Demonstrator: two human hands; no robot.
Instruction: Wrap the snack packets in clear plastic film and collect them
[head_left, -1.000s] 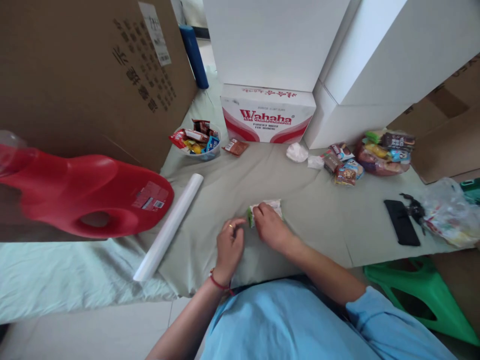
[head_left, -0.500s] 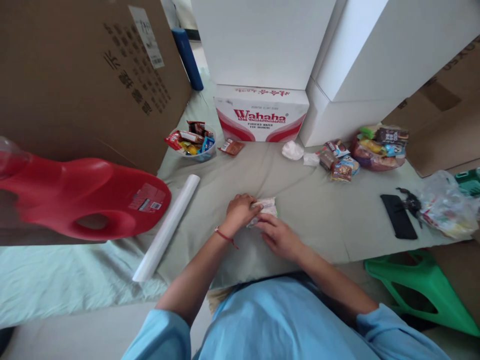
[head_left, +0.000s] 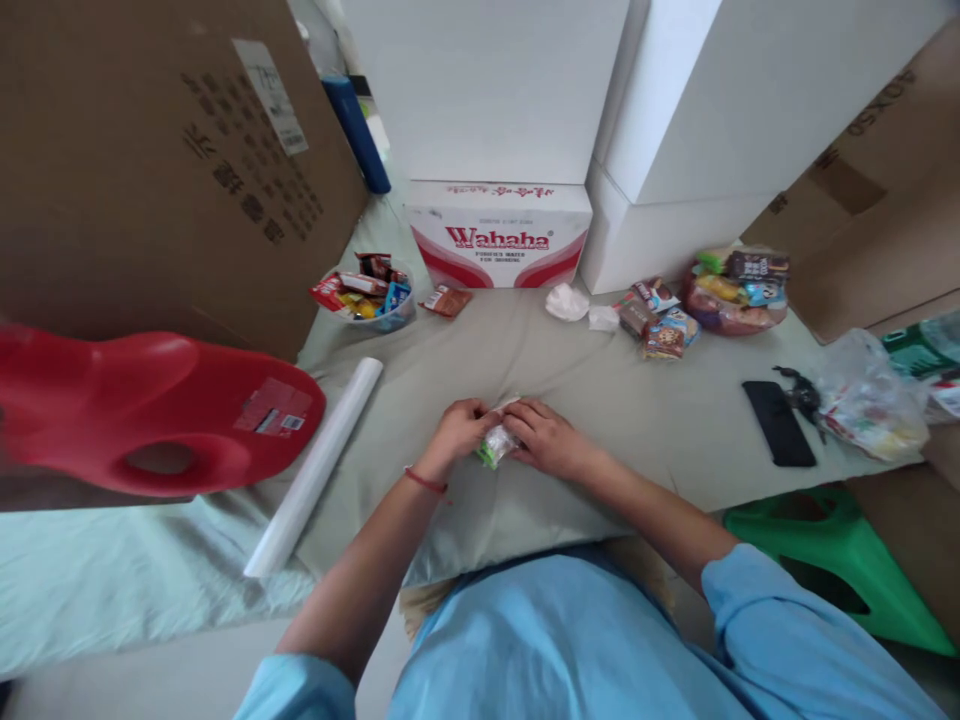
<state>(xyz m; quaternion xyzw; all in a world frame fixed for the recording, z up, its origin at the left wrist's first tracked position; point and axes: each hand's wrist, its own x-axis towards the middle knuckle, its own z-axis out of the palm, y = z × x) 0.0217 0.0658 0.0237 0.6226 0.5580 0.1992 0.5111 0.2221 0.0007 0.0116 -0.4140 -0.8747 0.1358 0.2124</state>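
Observation:
Between my hands, just above or on the cloth near the table's middle, is a small snack packet [head_left: 495, 447], whitish and partly clear with a green end. My left hand [head_left: 463, 428] grips its left side, fingers bent and thumb pressed on it. From the other side my right hand [head_left: 547, 437] holds the packet, its fingers curled over the upper right part. Fingers cover much of the packet, so its contents cannot be made out.
A white roll [head_left: 319, 465] and a red jug [head_left: 217, 415] lie left. Snack bowls stand at back left [head_left: 397, 315] and right [head_left: 739, 318], with loose snacks [head_left: 667, 335] and crumpled white paper [head_left: 566, 302] between. A Wahaha carton [head_left: 499, 245] stands behind; a black phone [head_left: 778, 425] lies right.
The packet has been turned, its green end now toward me. My right hand has moved up and over its right side; my left hand has shifted to the left edge.

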